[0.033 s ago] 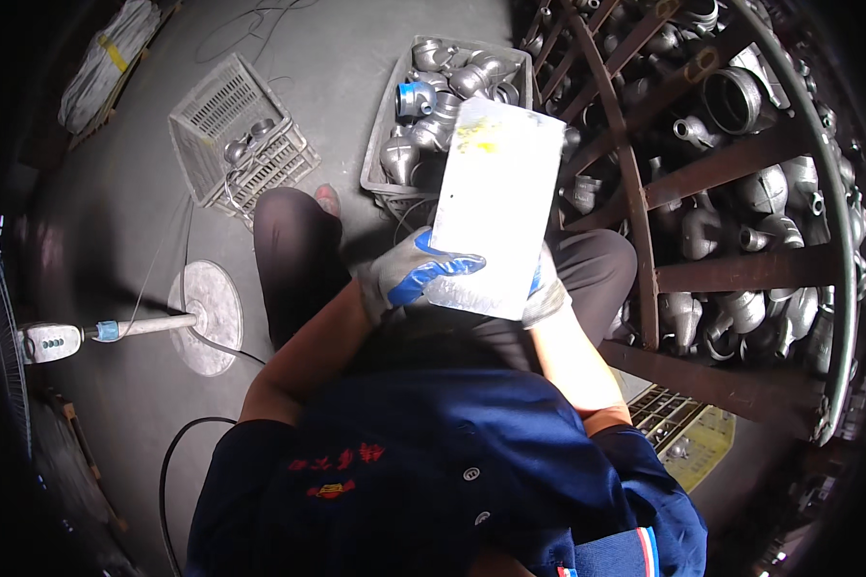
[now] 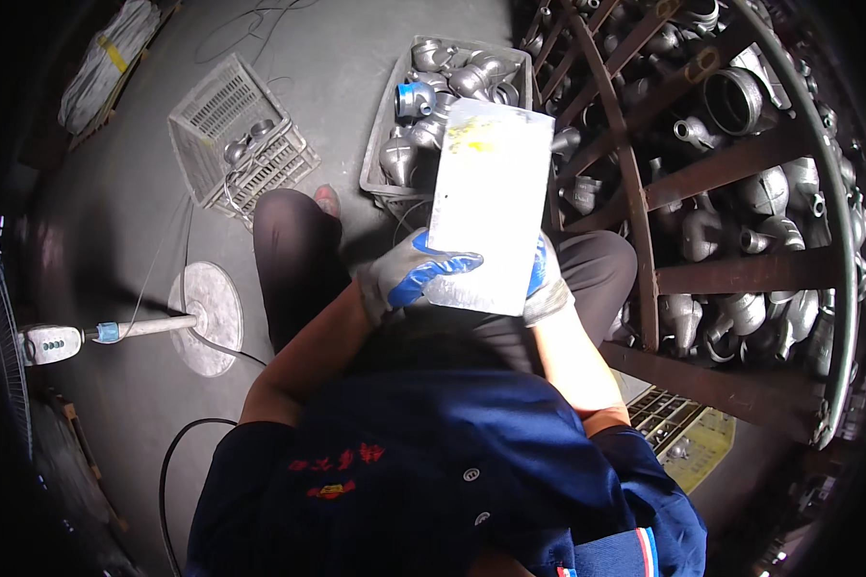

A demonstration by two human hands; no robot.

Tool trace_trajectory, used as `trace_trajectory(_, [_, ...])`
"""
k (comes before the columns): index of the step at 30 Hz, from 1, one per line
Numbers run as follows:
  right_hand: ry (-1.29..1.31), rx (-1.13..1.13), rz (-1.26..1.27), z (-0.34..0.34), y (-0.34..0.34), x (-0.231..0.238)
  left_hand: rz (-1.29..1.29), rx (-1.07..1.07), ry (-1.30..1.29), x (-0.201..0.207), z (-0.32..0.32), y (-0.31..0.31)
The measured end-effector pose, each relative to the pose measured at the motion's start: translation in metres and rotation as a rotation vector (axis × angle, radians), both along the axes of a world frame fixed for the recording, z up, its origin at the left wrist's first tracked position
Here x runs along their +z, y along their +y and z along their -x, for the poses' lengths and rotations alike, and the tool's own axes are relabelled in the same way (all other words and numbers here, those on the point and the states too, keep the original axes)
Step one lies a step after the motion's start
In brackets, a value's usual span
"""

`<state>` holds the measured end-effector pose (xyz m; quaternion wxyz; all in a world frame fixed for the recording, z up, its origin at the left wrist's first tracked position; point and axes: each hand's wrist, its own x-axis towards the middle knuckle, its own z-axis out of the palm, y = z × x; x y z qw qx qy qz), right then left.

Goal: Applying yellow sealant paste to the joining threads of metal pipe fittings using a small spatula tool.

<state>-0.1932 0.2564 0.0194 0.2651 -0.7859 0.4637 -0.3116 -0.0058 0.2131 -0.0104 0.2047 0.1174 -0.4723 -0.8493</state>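
A bright, pale rectangular panel [image 2: 491,212] with a yellow smear near its far end is held up over my lap, its long side pointing away from me. My left hand [image 2: 406,272], in a grey glove with blue coating, grips the near left edge with the thumb lying across the top face. On the opposite side, my similarly gloved right hand [image 2: 547,285] holds the near right edge; most of its fingers are hidden under the panel. What lies beneath the panel cannot be seen.
Beyond the panel stands a grey crate [image 2: 380,154] filled with metal castings. A second crate [image 2: 223,101], tilted, holds a few pieces. At right, a brown metal cage [image 2: 635,202] contains many castings. A fan stand [image 2: 207,317] is at left; a yellow crate [image 2: 707,447] sits near right.
The panel's far end has swung slightly to the left. My right hand has shifted a little with it, showing more blue; my left hand keeps nearly the same place.
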Motion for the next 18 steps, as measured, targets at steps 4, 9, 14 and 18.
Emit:
trace_trajectory(4, [0.243, 0.056, 0.206, 0.007, -0.009, -0.006, -0.406, 0.181, -0.031, 0.020, 0.010, 0.007])
trace_trajectory(9, [-0.873, 0.200, -0.627, -0.007, 0.004, -0.023, -0.438, 0.120, -0.056, 0.019, 0.011, 0.005])
trace_trajectory(14, [-2.027, 0.224, -1.315, -0.002, 0.004, -0.054, -0.248, 0.183, -0.193, -0.003, 0.013, 0.008])
trace_trajectory(18, [-1.914, -0.063, -0.940, 0.012, -0.006, -0.062, -0.224, 0.227, -0.211, 0.027, 0.018, 0.000])
